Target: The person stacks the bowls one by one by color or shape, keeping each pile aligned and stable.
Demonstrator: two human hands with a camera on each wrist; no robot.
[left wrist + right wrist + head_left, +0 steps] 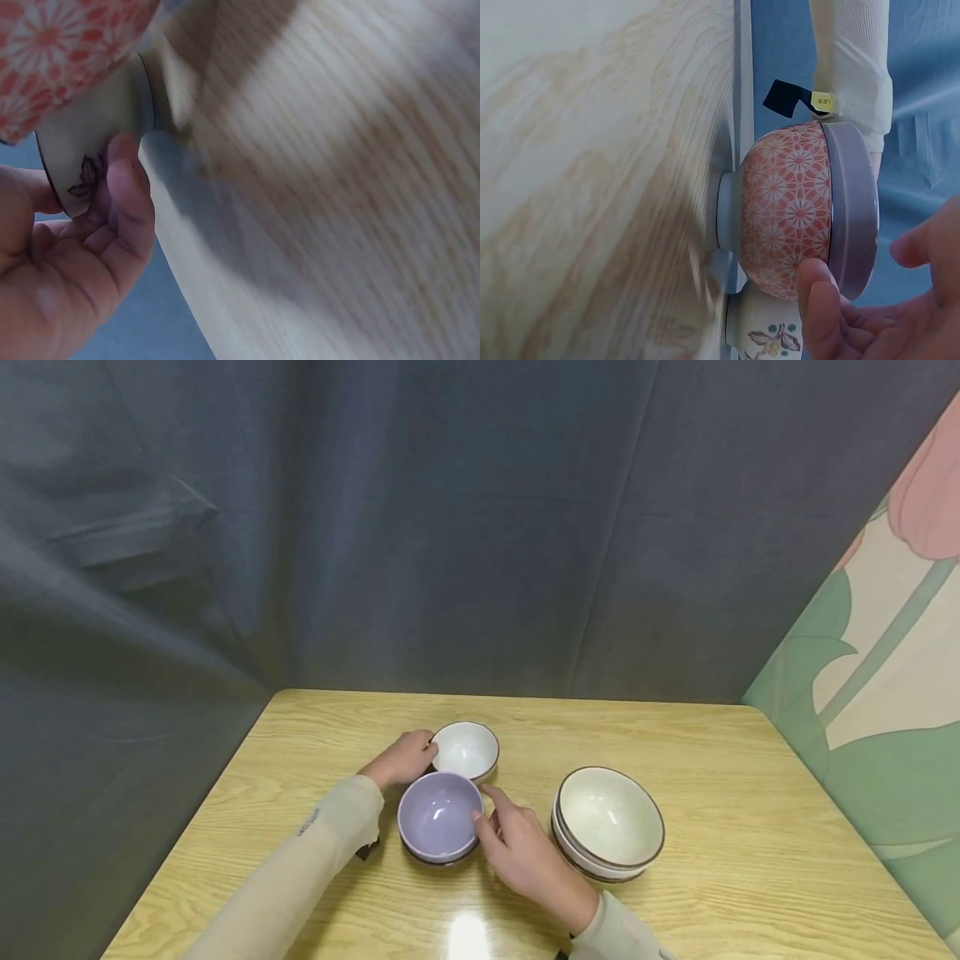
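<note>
My left hand (pixel 407 758) grips the left side of a small white bowl (pixel 467 748) with a dark rim, its thumb over the rim. In the left wrist view, my fingers curl against the bowl's outer wall (pixel 79 142), beside a dark leaf print. Nearer to me, a purple bowl (pixel 439 814) sits nested in a red flower-patterned bowl (pixel 787 206). My right hand (pixel 525 852) is at their right side. Its fingers lie by the patterned wall; its thumb stands apart from the purple rim in the right wrist view.
To the right stands a stack of larger cream bowls (pixel 611 818) with brown rims. All sit on a light wooden table (pixel 322 727). A dark curtain (pixel 465 543) hangs behind it, and a flower-printed panel (pixel 877 693) is on the right.
</note>
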